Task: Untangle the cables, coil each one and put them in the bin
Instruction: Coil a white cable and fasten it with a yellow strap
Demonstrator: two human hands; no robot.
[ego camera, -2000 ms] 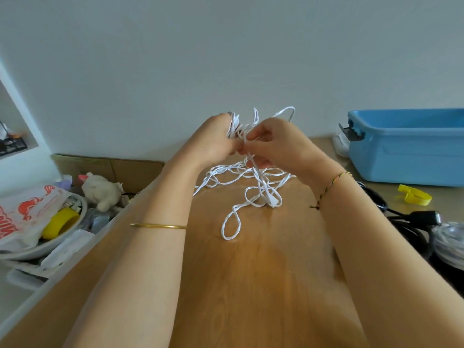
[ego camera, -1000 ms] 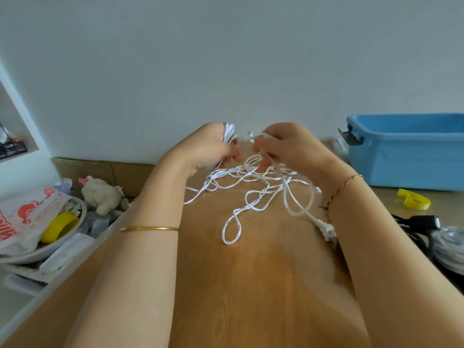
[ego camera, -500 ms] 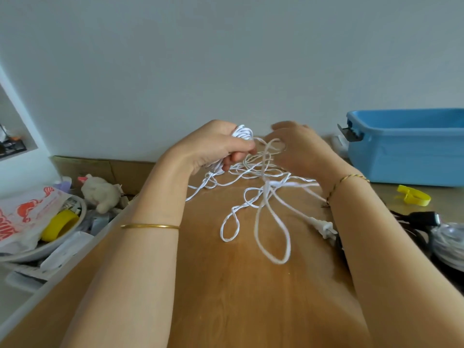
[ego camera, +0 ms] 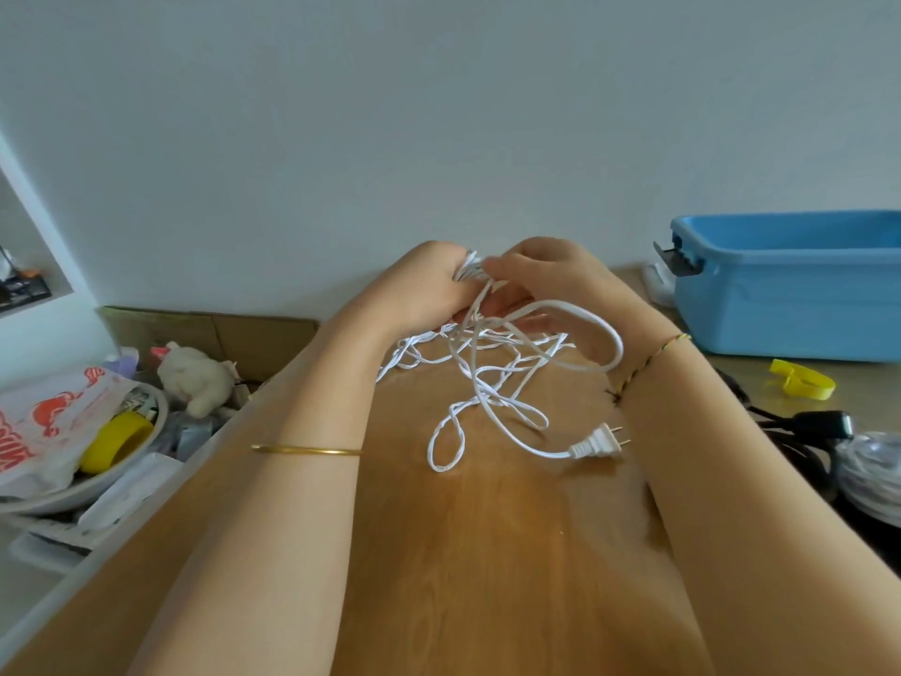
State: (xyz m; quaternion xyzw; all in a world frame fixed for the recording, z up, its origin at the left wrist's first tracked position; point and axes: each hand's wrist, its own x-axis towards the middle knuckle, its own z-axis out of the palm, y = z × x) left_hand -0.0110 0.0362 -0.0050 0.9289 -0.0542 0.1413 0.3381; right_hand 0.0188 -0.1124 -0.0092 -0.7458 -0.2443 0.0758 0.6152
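The cable (ego camera: 487, 383) lies tangled at mid-desk (ego camera: 487, 553), its top strands gathered where the left hand (ego camera: 419, 290) and right hand (ego camera: 560, 280) meet above it; its plug (ego camera: 597, 444) rests nearer, to the right (beside the right forearm). The bin (ego camera: 790, 304) stands far right by the wall, a strap (ego camera: 802, 380) before it; left of the desk sit a bowl (ego camera: 68, 495) and, behind it, a toy (ego camera: 197, 378).

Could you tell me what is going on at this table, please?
A person is untangling a white cable above a wooden table. The left hand and the right hand both grip a bunch of its strands, while loose loops and the plug lie on the table. The blue bin stands off to the right.
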